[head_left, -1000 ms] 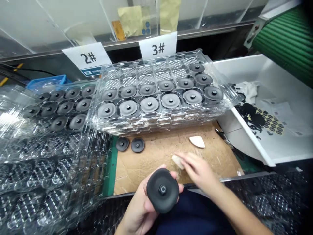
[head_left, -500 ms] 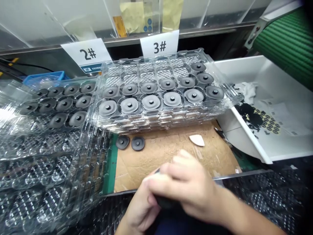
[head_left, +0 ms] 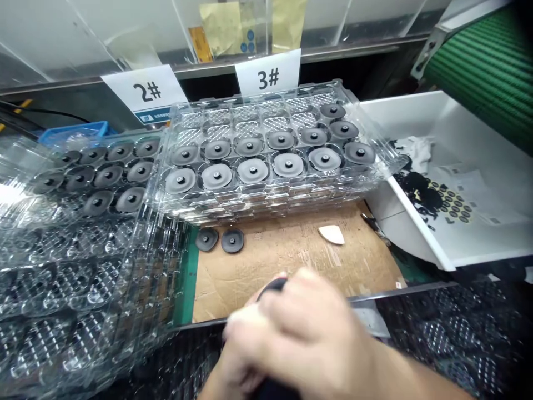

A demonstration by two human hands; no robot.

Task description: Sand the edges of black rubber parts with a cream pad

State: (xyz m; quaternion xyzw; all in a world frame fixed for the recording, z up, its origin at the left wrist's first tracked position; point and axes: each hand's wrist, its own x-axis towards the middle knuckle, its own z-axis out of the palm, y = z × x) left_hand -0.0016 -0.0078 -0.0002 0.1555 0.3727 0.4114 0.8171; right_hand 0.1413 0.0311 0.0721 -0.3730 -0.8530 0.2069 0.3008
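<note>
My right hand (head_left: 303, 328) is closed and blurred, lying over my left hand (head_left: 235, 366) at the front edge of the cardboard. Between them a dark rounded piece (head_left: 272, 287) shows only its upper edge; my fingers hide the rest. Ahead on the cardboard lie two dark grey discs, a left one (head_left: 206, 239) and a right one (head_left: 232, 240), each with a small central stud. A white wedge-shaped pad (head_left: 332, 234) rests farther right. Behind, a clear plastic tray (head_left: 250, 188), topmost of a stack, holds many similar discs in its pockets.
More clear trays (head_left: 83, 272) are stacked at the left, some pockets filled with discs. At the right stands a white bin (head_left: 478, 250) with black scraps and yellowish sheets. A green ribbed roll (head_left: 478, 61) juts in above it. Tweezers-like metal tool (head_left: 375, 226) lies beside the bin.
Both hands have come slightly lower and closer to me, my right hand now covering more of my left. The dark piece's upper edge shows more clearly. The view has shifted slightly.
</note>
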